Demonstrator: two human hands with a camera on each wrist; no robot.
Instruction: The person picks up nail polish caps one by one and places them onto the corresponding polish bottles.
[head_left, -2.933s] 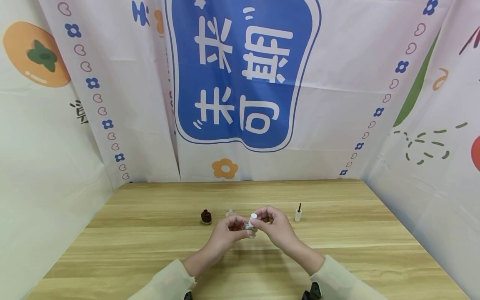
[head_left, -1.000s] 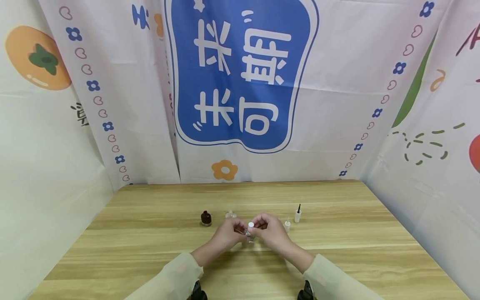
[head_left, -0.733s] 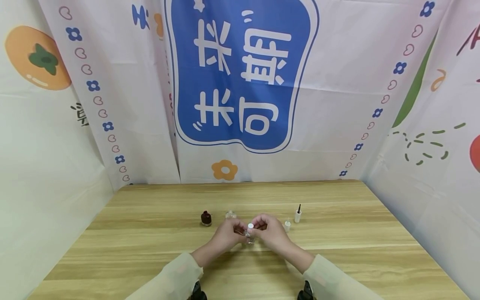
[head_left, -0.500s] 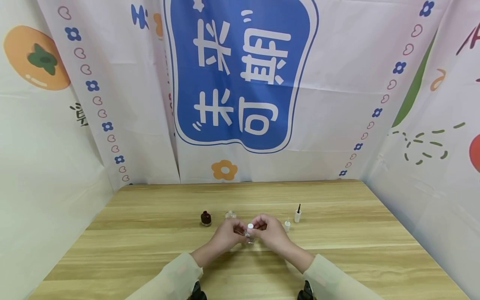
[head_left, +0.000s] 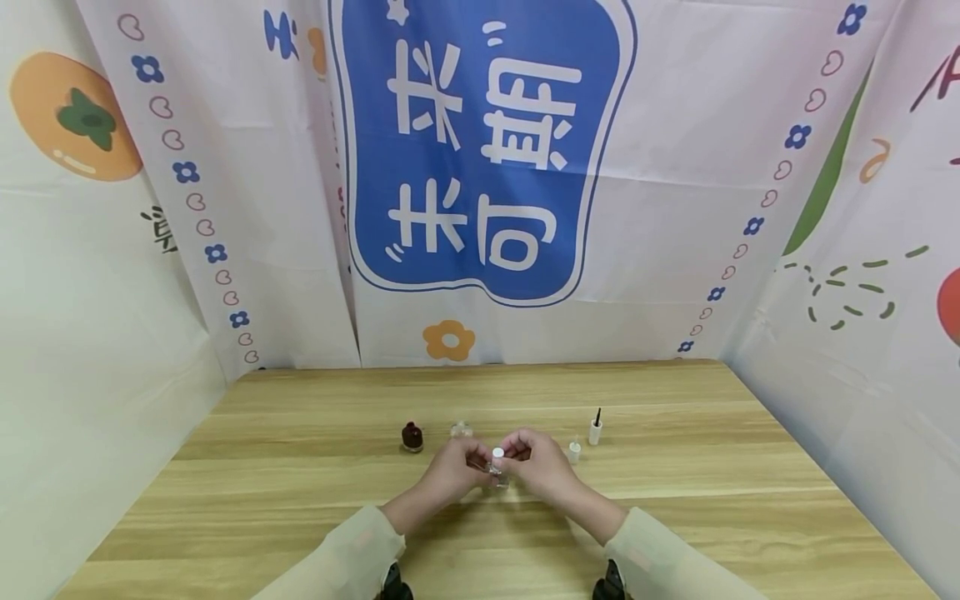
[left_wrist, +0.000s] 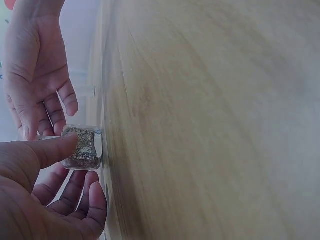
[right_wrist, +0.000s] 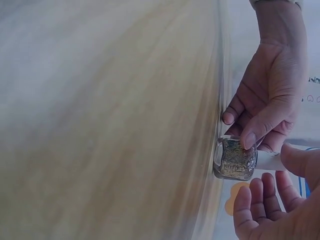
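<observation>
In the head view my left hand (head_left: pixel 450 468) grips a small glass nail polish bottle (head_left: pixel 502 482) by its sides, low over the table. Gold-silver glitter fills the bottle (left_wrist: pixel 82 149), as the left wrist view shows, with the thumb across one face. My right hand (head_left: pixel 542 462) pinches the white cap (head_left: pixel 498 453) on the bottle's neck between thumb and fingers. The right wrist view has the cap (right_wrist: pixel 270 160) in line with the bottle, right at its neck; the other right fingers are spread loosely beside it.
Beyond my left hand stand a dark red-brown open polish bottle (head_left: pixel 412 437) and a clear bottle (head_left: pixel 461 428), partly hidden. To the right, a white cap with a black brush pointing up (head_left: pixel 596 431) stands near another white cap (head_left: pixel 574 452). Printed cloth (head_left: pixel 660 275) walls the table.
Both hands have brought the bottle lower and nearer, and its cap has gone from tilted to more upright. The second white cap has come out from behind my right hand. Lately only slight cap movement shows.
</observation>
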